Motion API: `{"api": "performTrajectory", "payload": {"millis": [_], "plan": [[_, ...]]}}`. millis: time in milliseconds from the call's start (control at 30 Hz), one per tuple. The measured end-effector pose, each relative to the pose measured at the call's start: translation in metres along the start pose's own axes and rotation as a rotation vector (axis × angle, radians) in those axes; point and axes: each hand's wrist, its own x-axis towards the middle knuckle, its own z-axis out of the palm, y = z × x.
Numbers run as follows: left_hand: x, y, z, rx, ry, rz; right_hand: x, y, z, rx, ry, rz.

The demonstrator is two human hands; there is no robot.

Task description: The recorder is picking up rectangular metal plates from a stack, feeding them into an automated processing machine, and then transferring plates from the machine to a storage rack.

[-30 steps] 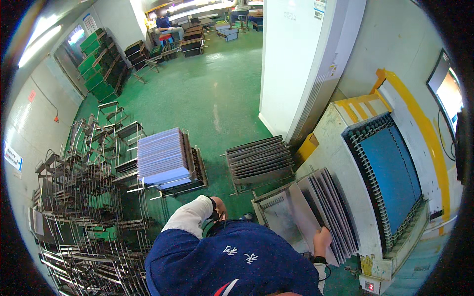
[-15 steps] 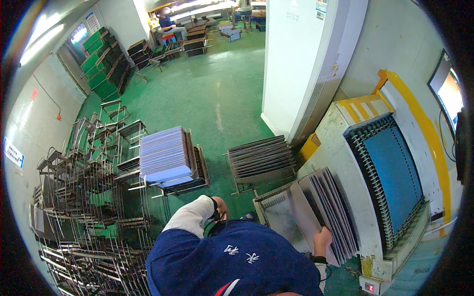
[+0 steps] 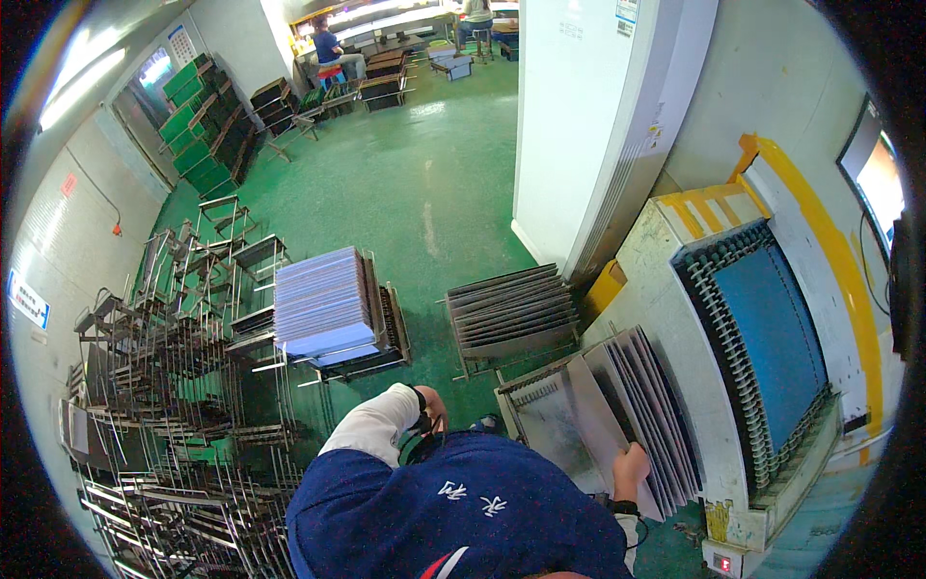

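Note:
My right hand [image 3: 630, 469] is closed on the edge of a thin grey panel [image 3: 600, 413], which leans in a metal rack in front of me. Several similar panels [image 3: 648, 405] stand tilted on the right side of that rack. Against its left part lies a broad grey sheet [image 3: 552, 425]. My left hand [image 3: 432, 409] is bent in close to my waist beside a dark cord; its fingers are mostly hidden, so I cannot tell what they do. White sleeves with dark cuffs cover my forearms.
To the right stands a machine with a blue sheet [image 3: 772, 314] between spiral-like roller rows. A rack of dark panels [image 3: 511, 314] and one of bluish panels [image 3: 323, 304] sit on the green floor. Tangled empty metal racks [image 3: 183, 338] crowd the left. A white cabinet [image 3: 564, 135] rises ahead.
Both my hands and the grey panel stay where they were. At the far bench, a seated person has shifted their upper body slightly.

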Motion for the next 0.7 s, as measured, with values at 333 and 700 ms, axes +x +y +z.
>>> {"api": "performTrajectory", "payload": {"millis": [333, 700], "plan": [[-0.014, 0.003, 0.007, 0.408, 0.096, 0.144, 0.001, -0.002, 0.0, -0.032, 0.021, 0.01], [-0.029, 0.02, 0.024, 0.194, 0.146, 0.053, 0.001, 0.002, 0.0, 0.001, 0.052, -0.048]]}}
